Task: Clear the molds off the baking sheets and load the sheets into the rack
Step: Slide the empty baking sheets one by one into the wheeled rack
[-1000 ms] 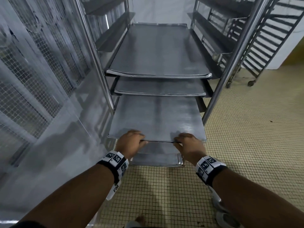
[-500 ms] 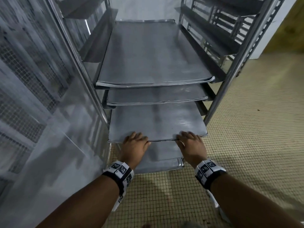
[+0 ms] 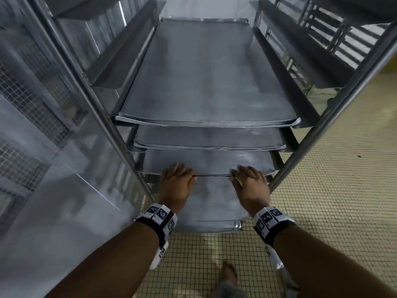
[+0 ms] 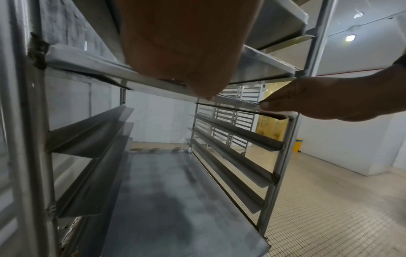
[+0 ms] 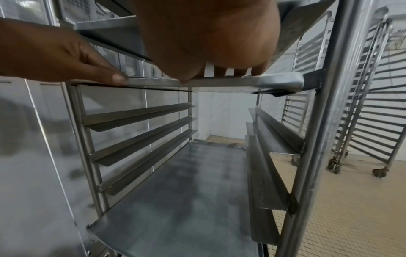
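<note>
Head view, far left: a steel wall panel (image 3: 53, 190) with wire mesh above it runs beside the rack.
Rack (image 3: 90, 100): a steel frame with angle runners on both sides; its left front post slants down to the floor beside the left wrist.
Left hand (image 3: 176, 183): fingers laid nearly straight over the front edge of the third baking sheet (image 3: 208, 162), palm flat against it, thumb at the rim; it presses rather than grasps.
Third baking sheet: sits on its runners in the rack, its front edge almost level with the front posts, below two other sheets.
Top sheet (image 3: 204, 82): fully on its runners, front lip curled, nothing on it.
Second sheet (image 3: 210, 138): just beneath the top one, only its front strip visible.
Bottom sheet (image 3: 206, 203): lowest, sticking out further forward than the rest, partly under both wrists.
Right hand (image 3: 251, 186): same pose as the left, fingers spread flat on top of the third sheet's front edge near its right corner, thumb against the rim.
Right wrist view: the fingertips (image 5: 239, 70) rest on the upper face of that sheet.
Right side: tiled floor (image 3: 343, 201), and more rolling racks (image 5: 373, 104) standing well apart.
</note>
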The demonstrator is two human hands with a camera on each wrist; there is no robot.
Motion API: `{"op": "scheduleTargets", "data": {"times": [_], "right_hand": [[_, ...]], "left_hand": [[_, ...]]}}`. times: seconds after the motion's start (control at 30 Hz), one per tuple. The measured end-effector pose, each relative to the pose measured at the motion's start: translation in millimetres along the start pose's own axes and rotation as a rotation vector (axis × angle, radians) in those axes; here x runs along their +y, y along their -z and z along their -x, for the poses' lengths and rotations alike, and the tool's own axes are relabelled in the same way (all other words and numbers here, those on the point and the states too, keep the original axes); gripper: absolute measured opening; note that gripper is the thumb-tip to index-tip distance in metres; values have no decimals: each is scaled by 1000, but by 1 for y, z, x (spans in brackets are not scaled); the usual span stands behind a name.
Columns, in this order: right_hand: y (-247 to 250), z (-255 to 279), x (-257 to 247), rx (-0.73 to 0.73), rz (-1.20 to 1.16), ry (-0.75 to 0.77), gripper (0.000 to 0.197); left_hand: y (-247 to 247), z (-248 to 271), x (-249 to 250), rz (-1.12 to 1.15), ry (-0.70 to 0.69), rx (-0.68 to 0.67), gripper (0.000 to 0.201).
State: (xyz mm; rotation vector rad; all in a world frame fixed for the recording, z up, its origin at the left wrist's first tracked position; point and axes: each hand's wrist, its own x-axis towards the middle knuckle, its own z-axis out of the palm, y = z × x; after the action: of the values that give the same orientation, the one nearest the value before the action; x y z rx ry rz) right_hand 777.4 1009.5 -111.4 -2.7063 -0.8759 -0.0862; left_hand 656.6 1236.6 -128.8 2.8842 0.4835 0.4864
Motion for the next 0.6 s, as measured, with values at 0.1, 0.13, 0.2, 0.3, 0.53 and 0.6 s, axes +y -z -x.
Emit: {"op": "scheduleTargets", "data": {"times": [0.1,0.13,0.2,0.3,0.53,0.6], "right_hand": [[-4,-17,8,36,21,29,37],[-6,-22,10,51,26,43,36],[-8,-28,12,95,21,54,35],[-11,-32,15,121,-4,63,37],[-6,-22,31,-3,-48,153,50],[-1,-15,35,-42,-88,125,51]], "left_hand": [[-11,-14,-2,6,29,-3,42],[-15,-18,-3,4,41,-3,42],[-19,-23,-2,-3,51,20,41],[-24,-25,-1,5,51,82,43],[-20,-4,1,-104,-7,-52,70],[-14,9,-8,-96,-38,-128,80]]}}
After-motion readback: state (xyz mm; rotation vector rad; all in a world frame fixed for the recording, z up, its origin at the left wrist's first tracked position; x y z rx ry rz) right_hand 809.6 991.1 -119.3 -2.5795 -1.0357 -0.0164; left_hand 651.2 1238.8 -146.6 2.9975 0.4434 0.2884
